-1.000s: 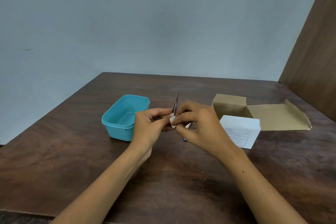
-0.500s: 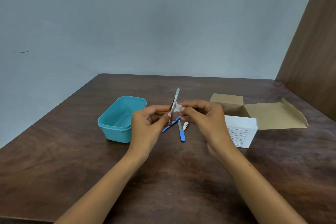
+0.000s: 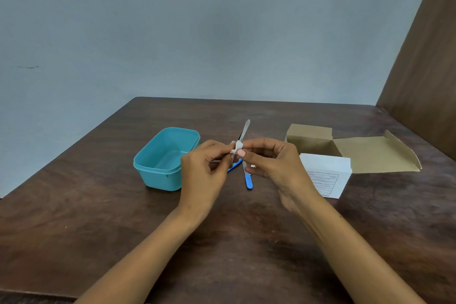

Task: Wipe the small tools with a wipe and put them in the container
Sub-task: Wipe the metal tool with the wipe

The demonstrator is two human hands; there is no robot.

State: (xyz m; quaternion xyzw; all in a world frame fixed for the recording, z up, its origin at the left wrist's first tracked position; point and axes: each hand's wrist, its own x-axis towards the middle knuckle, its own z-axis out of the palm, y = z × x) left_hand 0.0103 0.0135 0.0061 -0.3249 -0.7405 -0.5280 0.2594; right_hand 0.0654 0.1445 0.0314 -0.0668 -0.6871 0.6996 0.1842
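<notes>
My left hand (image 3: 204,168) pinches the lower end of a slim metal tool (image 3: 245,131) that points up and slightly right. My right hand (image 3: 271,163) pinches a small white wipe (image 3: 238,148) around the tool's shaft, just above the left fingers. Two blue-handled tools lie on the table under my hands: one (image 3: 248,180) pointing toward me, another (image 3: 234,166) partly hidden by my left fingers. The teal plastic container (image 3: 153,170) stands open to the left of my left hand; I see nothing inside it.
A white box with printed text (image 3: 325,177) sits right of my right hand. Behind it lies an opened brown cardboard box (image 3: 357,153) with its flap spread out. A wooden panel (image 3: 424,57) rises at the far right. The dark wooden table (image 3: 98,217) ends at a grey wall.
My hands have lifted off the table area, uncovering the two blue-handled tools. The wipe in my right hand has slid along the metal tool's shaft.
</notes>
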